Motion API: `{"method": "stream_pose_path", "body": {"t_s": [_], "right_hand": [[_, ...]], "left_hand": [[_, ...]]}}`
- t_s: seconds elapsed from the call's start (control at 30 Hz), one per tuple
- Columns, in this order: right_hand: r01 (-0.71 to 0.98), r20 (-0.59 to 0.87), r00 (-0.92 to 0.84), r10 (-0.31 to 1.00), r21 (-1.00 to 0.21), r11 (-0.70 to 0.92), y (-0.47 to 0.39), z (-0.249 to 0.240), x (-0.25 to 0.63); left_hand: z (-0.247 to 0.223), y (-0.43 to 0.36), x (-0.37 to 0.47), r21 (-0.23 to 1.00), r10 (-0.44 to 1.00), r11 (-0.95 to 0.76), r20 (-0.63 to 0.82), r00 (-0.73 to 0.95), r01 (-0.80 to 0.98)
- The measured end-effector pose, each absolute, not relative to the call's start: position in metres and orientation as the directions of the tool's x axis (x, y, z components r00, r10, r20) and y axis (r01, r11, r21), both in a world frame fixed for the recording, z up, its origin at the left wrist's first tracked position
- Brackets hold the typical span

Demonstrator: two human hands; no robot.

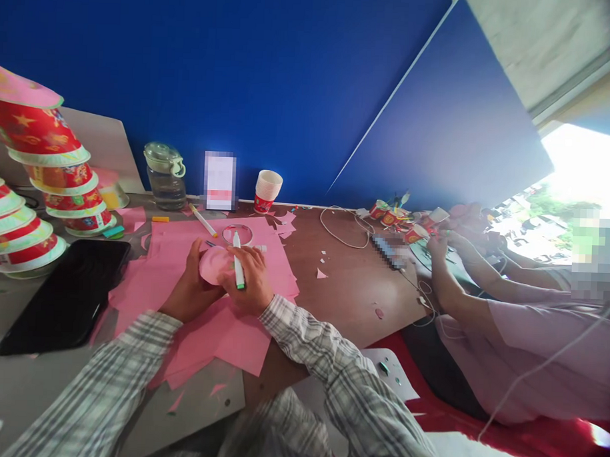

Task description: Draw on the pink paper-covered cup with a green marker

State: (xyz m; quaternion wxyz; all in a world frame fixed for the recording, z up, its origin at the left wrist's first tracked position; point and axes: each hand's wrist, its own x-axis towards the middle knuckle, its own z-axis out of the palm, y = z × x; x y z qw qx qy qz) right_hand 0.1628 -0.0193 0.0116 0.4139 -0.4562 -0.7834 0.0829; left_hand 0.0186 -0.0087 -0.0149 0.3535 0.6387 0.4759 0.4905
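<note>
Left hand (197,288): grip around pink round piece (212,264), likely steadying it | Right hand (256,279): grip closed on marker (239,269) | Location: both above pink paper (226,332)

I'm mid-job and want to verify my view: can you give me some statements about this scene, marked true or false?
1. The right hand holds a green-ended marker. True.
2. The left hand is empty. False: it holds a pink rounded item.
3. The lidded jug stands left of the white-topped cup stack. True.
4. The black device lies right of the pink paper. False: it lies to the left.
</note>
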Motion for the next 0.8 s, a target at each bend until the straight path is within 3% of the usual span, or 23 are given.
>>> {"method": "stream_pose_path", "body": {"t_s": [0.23,0.47,0.63,0.8], "right_hand": [[0.643,0.577,-0.237,0.782,-0.510,0.571,-0.019,0.014,0.165],[0.612,0.567,-0.302,0.766,-0.501,0.612,-0.017,0.017,0.169],[0.594,0.565,-0.321,0.760,-0.505,0.627,-0.016,0.020,0.171],[0.602,0.538,-0.342,0.771,-0.505,0.619,-0.016,0.021,0.171]], "left_hand": [[-0.009,-0.011,0.015,0.990,0.974,-0.088,0.109,0.198,-0.111],[-0.006,-0.002,0.000,0.856,0.960,0.086,0.066,0.273,-0.510],[0.001,-0.002,0.001,0.783,0.950,0.159,0.044,0.309,-0.601],[0.005,-0.005,0.008,0.805,0.961,0.048,0.125,0.247,-0.592]]}}
